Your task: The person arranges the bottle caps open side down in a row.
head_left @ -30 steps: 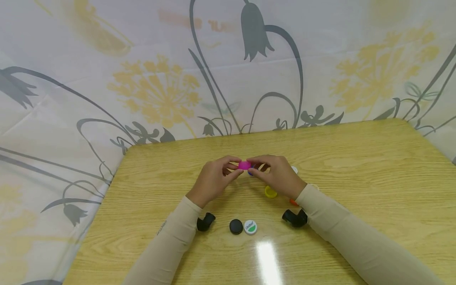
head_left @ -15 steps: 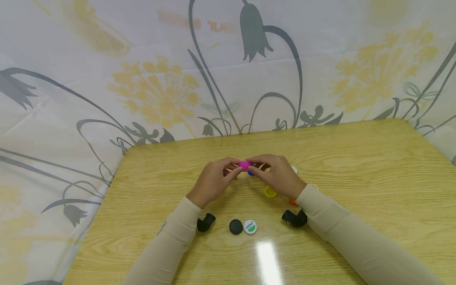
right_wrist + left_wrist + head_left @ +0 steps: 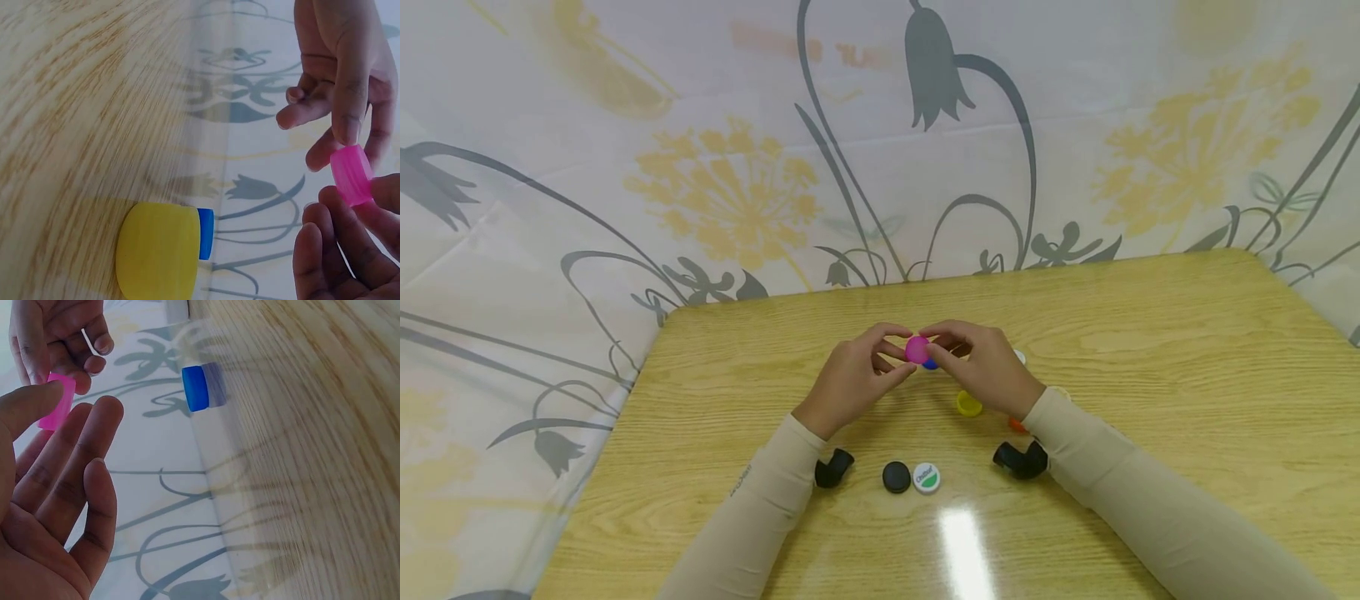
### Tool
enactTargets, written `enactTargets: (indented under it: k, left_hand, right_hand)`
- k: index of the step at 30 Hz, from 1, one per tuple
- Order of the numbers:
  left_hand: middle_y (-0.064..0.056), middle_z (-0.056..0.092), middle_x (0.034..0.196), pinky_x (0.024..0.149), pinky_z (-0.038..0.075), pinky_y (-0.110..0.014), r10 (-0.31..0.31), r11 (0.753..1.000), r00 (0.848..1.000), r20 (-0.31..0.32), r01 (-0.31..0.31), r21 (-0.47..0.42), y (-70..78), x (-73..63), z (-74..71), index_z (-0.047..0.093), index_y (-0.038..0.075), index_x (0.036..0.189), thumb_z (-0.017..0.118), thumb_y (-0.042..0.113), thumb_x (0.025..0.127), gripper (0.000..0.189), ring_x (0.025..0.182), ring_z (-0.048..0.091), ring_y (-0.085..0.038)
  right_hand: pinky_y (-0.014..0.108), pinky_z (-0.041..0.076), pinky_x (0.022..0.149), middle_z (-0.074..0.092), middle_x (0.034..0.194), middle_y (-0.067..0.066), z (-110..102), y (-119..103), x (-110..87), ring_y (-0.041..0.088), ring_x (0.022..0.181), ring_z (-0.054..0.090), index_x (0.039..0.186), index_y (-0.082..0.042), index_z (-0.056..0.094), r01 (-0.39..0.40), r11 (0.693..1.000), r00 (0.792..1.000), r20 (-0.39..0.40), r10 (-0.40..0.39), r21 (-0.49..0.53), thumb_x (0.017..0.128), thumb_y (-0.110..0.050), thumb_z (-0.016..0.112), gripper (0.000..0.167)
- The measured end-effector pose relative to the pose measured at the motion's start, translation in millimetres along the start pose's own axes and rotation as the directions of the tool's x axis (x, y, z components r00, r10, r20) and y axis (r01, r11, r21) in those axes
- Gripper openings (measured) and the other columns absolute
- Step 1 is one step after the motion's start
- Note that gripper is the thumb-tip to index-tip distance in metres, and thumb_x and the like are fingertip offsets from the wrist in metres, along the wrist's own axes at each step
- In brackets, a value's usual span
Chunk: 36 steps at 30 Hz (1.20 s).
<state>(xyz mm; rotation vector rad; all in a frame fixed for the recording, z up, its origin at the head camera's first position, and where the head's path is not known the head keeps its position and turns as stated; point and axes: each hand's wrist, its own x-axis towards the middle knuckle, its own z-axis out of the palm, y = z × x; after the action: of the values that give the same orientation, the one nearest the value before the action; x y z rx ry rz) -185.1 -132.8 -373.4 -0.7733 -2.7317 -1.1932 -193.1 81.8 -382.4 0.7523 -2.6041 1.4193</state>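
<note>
Above the far middle of the table, a pink bottle cap (image 3: 917, 350) is between both hands. My left hand (image 3: 853, 379) has thumb and index finger at the cap's edges, its other fingers spread apart in the left wrist view. From the other side my right hand (image 3: 988, 367) pinches the same cap (image 3: 351, 175) with thumb and fingertips. A blue cap (image 3: 195, 389) stands apart on the table behind the hands, partly hidden in the head view. Close to the right wrist is a yellow cap (image 3: 159, 250).
Nearer on the wooden table (image 3: 700, 417) lie a black cap (image 3: 897, 477) and a white-and-green cap (image 3: 927, 478). Black elbow-shaped pieces (image 3: 1021, 461) lie beside each forearm. An orange cap (image 3: 1017, 425) and a white cap (image 3: 1020, 357) are partly covered by the right arm. Patterned cloth (image 3: 880, 167) rises behind.
The pink cap has turned between the fingers, from edge-on to its round face showing. The left thumb and index finger have spread slightly wider. Both arms stay in place.
</note>
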Motion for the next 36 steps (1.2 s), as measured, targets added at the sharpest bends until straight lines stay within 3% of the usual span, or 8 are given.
enactTargets:
  k: [6, 15, 36]
  left_hand:
    - [-0.004, 0.077, 0.102, 0.064, 0.055, -0.021, 0.029, 0.999, 0.999, -0.016, -0.029, 0.035, 0.4, -0.9, -0.6, 0.063, 0.017, 0.124, 0.072, 0.021, 0.093, 0.032, 0.072, 0.072, -0.010]
    - [-0.005, 0.078, 0.099, 0.064, 0.054, -0.024, -0.001, 1.000, 1.000, -0.001, 0.001, -0.004, 1.6, -1.4, -1.8, 0.063, 0.013, 0.126, 0.069, 0.021, 0.096, 0.032, 0.073, 0.075, -0.020]
    - [-0.009, 0.076, 0.095, 0.067, 0.056, -0.023, 0.001, 0.998, 1.000, 0.020, 0.000, -0.058, 17.1, -10.1, -2.0, 0.065, 0.009, 0.123, 0.068, 0.018, 0.096, 0.029, 0.077, 0.074, -0.023]
  right_hand:
    - [0.034, 0.058, 0.076, 0.076, 0.104, 0.004, -1.4, -1.3, -0.2, 0.018, 0.086, 0.071, 0.121, -0.009, 0.070, -0.011, 1.000, 1.000, 0.016, 0.011, 0.012, 0.099, -0.023, 0.065, 0.028]
    - [0.033, 0.058, 0.080, 0.076, 0.105, 0.004, -3.7, -1.9, 0.9, 0.014, 0.089, 0.070, 0.124, -0.005, 0.069, 0.074, 0.997, 0.995, 0.069, -0.074, -0.003, 0.094, -0.017, 0.071, 0.033]
    - [0.030, 0.058, 0.077, 0.076, 0.106, 0.004, -9.7, -11.2, -13.6, 0.009, 0.085, 0.069, 0.120, -0.005, 0.071, 0.154, 0.987, 0.987, 0.052, -0.151, -0.052, 0.093, -0.016, 0.071, 0.029]
